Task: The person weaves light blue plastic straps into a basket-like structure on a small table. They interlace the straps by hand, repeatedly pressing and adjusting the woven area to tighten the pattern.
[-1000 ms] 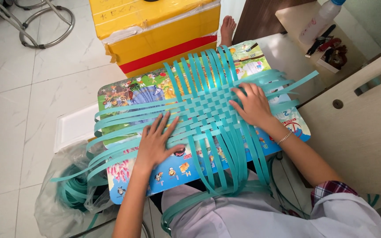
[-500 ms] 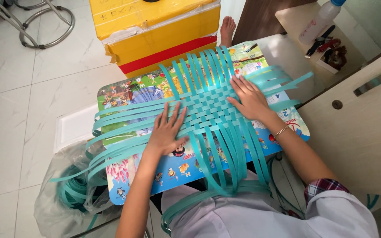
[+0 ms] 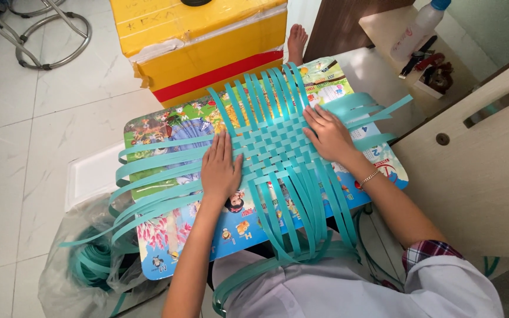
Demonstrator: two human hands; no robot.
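Pressing woven teal strips (image 3: 278,147) flat: left hand (image 3: 220,168), right hand (image 3: 328,134), grips spread.

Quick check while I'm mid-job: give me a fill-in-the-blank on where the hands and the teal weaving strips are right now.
1. Both hands press flat on a mat of woven teal plastic strips lying on a colourful picture-printed ____.
2. The left hand rests at the mat's ____ edge.
3. The right hand has a thin ____ at its wrist.
4. Behind the board stands a ____ cardboard box with a red band.

Missing words: board; left; bracelet; yellow
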